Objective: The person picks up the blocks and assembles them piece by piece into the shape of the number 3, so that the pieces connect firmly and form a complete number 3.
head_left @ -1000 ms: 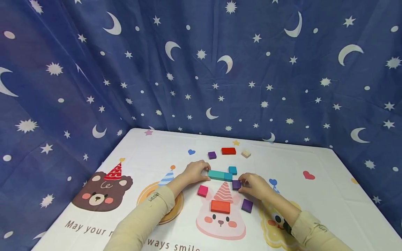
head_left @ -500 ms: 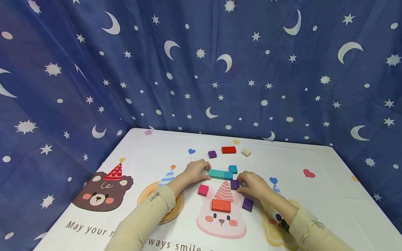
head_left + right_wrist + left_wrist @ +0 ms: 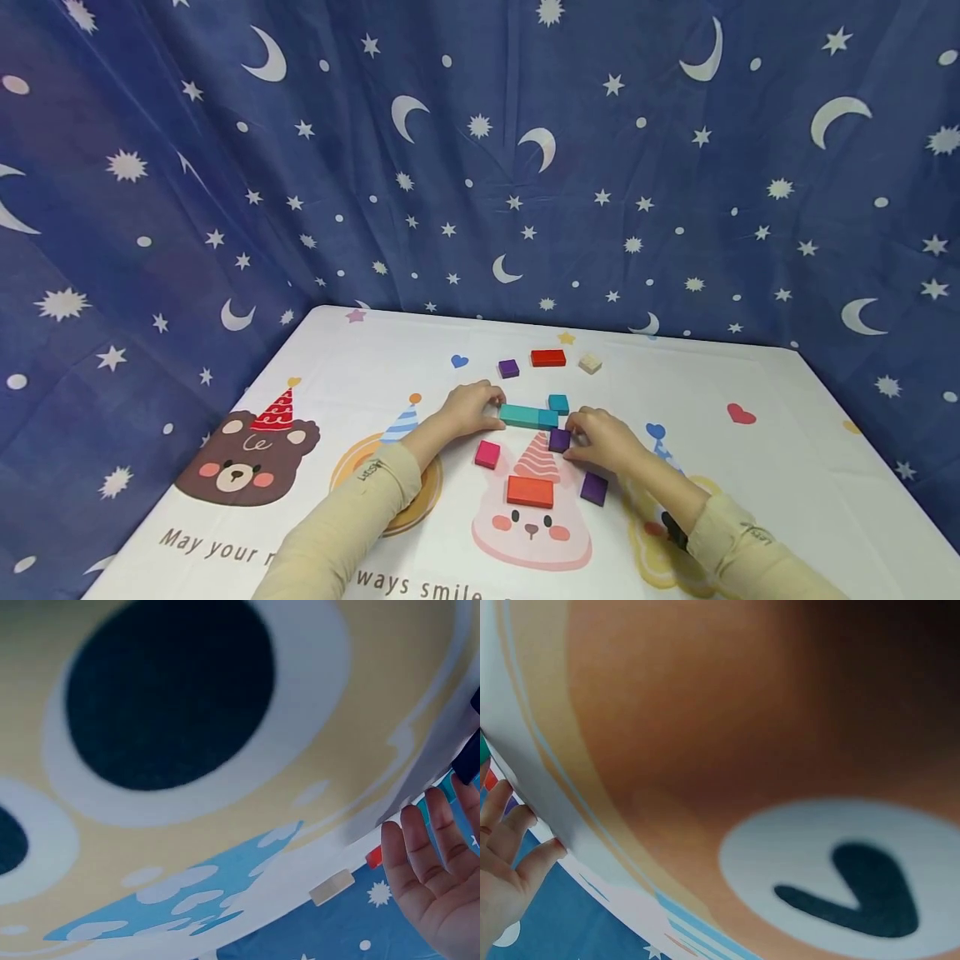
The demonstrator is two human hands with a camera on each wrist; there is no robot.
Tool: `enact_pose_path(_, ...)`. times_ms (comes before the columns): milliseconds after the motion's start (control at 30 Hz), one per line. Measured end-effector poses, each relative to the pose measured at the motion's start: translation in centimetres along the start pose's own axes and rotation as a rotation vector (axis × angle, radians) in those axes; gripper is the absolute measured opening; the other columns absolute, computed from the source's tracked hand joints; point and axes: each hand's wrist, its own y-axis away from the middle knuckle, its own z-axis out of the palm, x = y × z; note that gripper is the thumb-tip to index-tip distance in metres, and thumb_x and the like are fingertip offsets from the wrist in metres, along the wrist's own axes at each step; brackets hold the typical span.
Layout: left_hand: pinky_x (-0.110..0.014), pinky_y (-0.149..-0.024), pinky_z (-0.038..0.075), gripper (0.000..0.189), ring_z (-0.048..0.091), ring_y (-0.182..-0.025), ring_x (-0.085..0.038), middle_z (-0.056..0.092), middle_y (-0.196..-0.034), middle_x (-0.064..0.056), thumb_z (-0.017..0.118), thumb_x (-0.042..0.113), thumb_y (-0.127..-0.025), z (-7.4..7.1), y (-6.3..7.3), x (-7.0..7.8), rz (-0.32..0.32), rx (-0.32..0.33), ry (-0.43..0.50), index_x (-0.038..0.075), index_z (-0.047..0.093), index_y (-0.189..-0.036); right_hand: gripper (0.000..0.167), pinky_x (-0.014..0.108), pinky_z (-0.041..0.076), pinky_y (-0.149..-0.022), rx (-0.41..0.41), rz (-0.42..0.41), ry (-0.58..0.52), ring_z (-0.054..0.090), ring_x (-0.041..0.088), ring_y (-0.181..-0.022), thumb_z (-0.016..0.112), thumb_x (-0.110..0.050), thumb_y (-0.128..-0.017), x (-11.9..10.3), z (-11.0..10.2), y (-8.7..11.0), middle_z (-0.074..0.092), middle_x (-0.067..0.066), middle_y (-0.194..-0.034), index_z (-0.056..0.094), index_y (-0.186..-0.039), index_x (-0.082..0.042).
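Observation:
In the head view, my left hand (image 3: 471,408) holds the left end of a long teal block (image 3: 519,416) between thumb and forefinger. A blue block (image 3: 548,418) adjoins the teal block's right end. My right hand (image 3: 607,440) pinches a purple block (image 3: 559,441) by its right side, close in front of the blue one. Another blue block (image 3: 558,404) lies just behind the row. The right wrist view has the dark purple block (image 3: 469,757) at the fingertips; in the left wrist view, a sliver of the teal block (image 3: 484,750) shows beside the fingers.
Nearer me lie a pink block (image 3: 487,454), an orange-red block (image 3: 530,492) and a second purple block (image 3: 594,488). Farther back are a small purple block (image 3: 508,368), a red block (image 3: 548,358) and a cream block (image 3: 590,363). A starry curtain (image 3: 450,167) hangs behind the printed tablecloth (image 3: 810,467).
My right hand has slid the purple block slightly left, so it sits more in front of the blue block. My left hand stays at the teal block's end.

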Motion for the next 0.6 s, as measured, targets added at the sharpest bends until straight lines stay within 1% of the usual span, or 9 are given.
enact_pose_path(167, -0.038, -0.081, 0.047, 0.031, 0.058, -0.085, -0.017, 0.061, -0.093, -0.002, 0.077, 0.031, -0.076, -0.02, 0.09, -0.05, 0.006, -0.004, -0.001, 0.014, 0.066, -0.100, 0.032, 0.037, 0.052, -0.082, 0.003, 0.005, 0.013, 0.053, 0.014, -0.079, 0.081, -0.026, -0.072, -0.13, 0.28, -0.04, 0.062, 0.002, -0.087, 0.067, -0.095, -0.009)
enact_pose_path(433, -0.037, -0.082, 0.047, 0.033, 0.059, -0.086, -0.017, 0.061, -0.094, -0.002, 0.077, 0.032, -0.077, -0.09, 0.13, 0.08, -0.005, -0.004, -0.008, 0.014, 0.066, -0.102, 0.032, 0.037, 0.052, -0.081, 0.006, 0.008, 0.017, 0.052, 0.015, -0.078, 0.081, -0.027, -0.072, -0.18, 0.16, -0.07, 0.062, 0.002, -0.086, 0.067, -0.095, -0.010)
enact_pose_path(600, -0.038, -0.082, 0.047, 0.033, 0.058, -0.085, -0.018, 0.061, -0.094, -0.003, 0.077, 0.031, -0.077, -0.27, 0.26, 0.26, -0.013, -0.013, 0.010, 0.013, 0.066, -0.103, 0.032, 0.037, 0.052, -0.082, 0.000, 0.009, 0.018, 0.052, 0.015, -0.079, 0.081, -0.027, -0.072, -0.31, 0.09, -0.02, 0.062, 0.002, -0.087, 0.067, -0.095, -0.010)
